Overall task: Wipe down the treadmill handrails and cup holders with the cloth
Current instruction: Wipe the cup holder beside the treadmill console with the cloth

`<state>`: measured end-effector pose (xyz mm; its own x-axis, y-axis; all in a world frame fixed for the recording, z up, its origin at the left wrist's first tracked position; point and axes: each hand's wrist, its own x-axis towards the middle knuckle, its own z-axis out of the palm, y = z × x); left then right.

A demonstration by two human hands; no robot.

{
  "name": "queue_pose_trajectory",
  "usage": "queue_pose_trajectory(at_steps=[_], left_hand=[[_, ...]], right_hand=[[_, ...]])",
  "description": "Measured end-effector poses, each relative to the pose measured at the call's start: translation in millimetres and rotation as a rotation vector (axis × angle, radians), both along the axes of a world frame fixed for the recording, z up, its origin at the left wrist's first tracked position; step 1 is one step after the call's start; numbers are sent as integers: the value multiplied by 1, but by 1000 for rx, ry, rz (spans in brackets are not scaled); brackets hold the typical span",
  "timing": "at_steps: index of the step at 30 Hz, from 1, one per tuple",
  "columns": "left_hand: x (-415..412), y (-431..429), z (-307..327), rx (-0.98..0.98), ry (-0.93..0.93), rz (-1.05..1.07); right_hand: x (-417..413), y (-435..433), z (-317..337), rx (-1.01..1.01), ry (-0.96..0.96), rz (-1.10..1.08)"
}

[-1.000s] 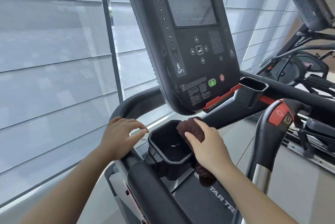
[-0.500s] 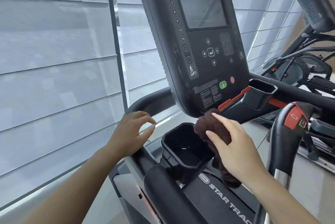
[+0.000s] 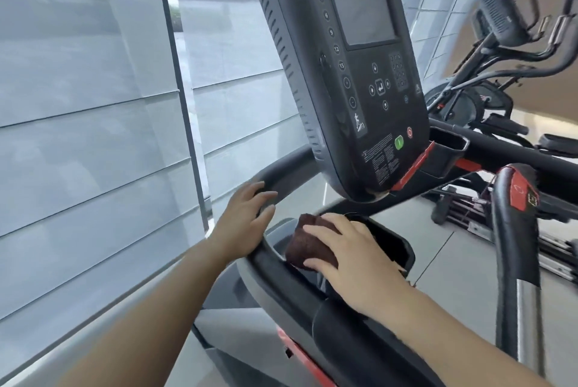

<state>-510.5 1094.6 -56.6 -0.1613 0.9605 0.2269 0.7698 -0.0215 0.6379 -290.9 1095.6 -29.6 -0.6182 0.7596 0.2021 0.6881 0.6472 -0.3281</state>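
The right hand (image 3: 356, 256) lies palm-down over a bunched dark-brown terry cloth (image 3: 305, 239), fingers spread across it and pressing it onto the left rim of the near black plastic cup holder (image 3: 397, 245) — so the cloth sits at that holder's left edge, right beside the curved black padded handrail (image 3: 275, 264) that runs along the treadmill's left side. The grip looks like a flat press more than a pinch, which suits rubbing a rim. Whether the thumb is tucked under the cloth cannot be told, as the hand hides it.

The left hand (image 3: 247, 224) rests on the same handrail where it bends toward the front, fingers loosely curled over the bar and holding nothing else; it seems placed there to steady the body while the other hand scrubs. The two hands are near each other but not touching.

Above them hangs the large black control console (image 3: 350, 73) with its dark screen, leaning over the near cup holder, so the cloth has to work in below its lower edge. A second black cup holder (image 3: 447, 148) sits at the far right edge of the console, well apart from the cloth. By my reading the wipe is on the near holder's rim, with the far holder and the right handrail (image 3: 513, 230) possibly yet to come.
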Motion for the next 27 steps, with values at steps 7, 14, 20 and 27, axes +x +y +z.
queue_pose_trajectory(at_steps=[7,14,20,27], left_hand=[[1,0,0,17,-11,-16],[9,-2,10,26,48,-1],[41,-4,24,84,16,-14],[68,-11,15,54,154,101]], right_hand=[[-12,-1,6,-8,29,-88],[53,11,53,23,463,-186],[105,35,64,153,483,-252],[81,60,-1,-183,175,-173]])
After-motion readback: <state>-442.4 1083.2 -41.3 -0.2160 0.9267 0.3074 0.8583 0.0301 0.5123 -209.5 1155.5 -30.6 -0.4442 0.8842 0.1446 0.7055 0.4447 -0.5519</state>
